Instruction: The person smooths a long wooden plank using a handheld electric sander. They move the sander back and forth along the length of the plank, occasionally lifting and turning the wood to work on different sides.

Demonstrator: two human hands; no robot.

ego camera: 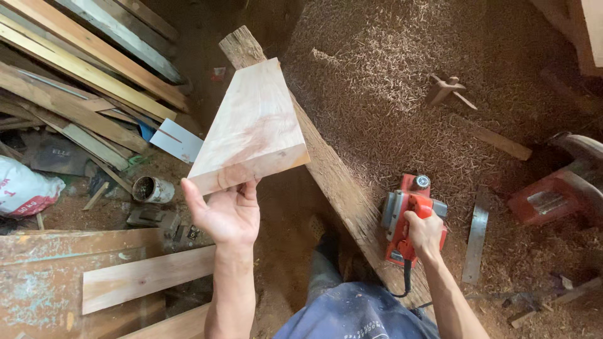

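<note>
My left hand [224,213] grips the near end of a thick pale wooden board [251,129] and lifts it so it tilts up, its far end resting toward a rough dark beam [326,169] that runs diagonally across the floor. My right hand [424,233] is closed around the orange handle of a red and grey electric planer [409,213], held low just right of the beam. The planer's black cord hangs down by my forearm.
Stacked planks [81,69] lie at the upper left, with a white sack [22,188] and a tin can [151,189] below them. Flat boards [141,276] sit at lower left. Wood shavings [402,75] cover the floor; a metal strip [475,238] and a red machine [556,194] lie at right.
</note>
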